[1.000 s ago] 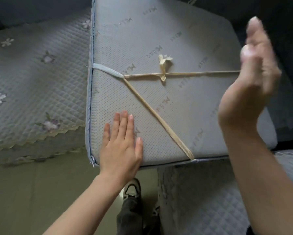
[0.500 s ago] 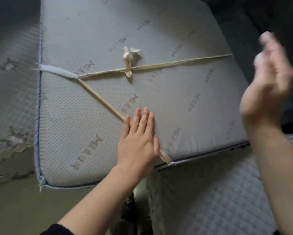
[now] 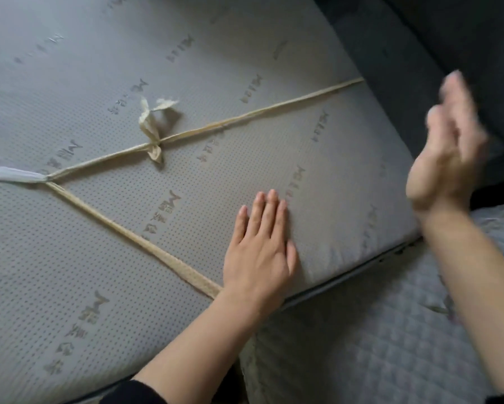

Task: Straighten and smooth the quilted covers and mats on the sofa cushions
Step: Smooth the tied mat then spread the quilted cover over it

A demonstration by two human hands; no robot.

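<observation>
A grey sofa cushion (image 3: 245, 83) lies with its dotted, lettered underside up and fills most of the view. Beige straps (image 3: 128, 228) cross it and are tied in a knot (image 3: 153, 141); a pale blue strap (image 3: 8, 173) joins them at the left. My left hand (image 3: 259, 249) rests flat on the cushion near its front right edge, fingers straight and together. My right hand (image 3: 451, 153) is raised in the air over the cushion's right edge, blurred, fingers loosely spread and holding nothing.
A grey quilted cover (image 3: 376, 345) lies on the seat at the lower right, under the cushion's edge. The dark sofa back (image 3: 448, 39) runs along the upper right.
The view has shifted so the cushion sits further left and looks larger. My left hand has slid right across the cushion, past the diagonal strap. My right hand stays raised and blurred.
</observation>
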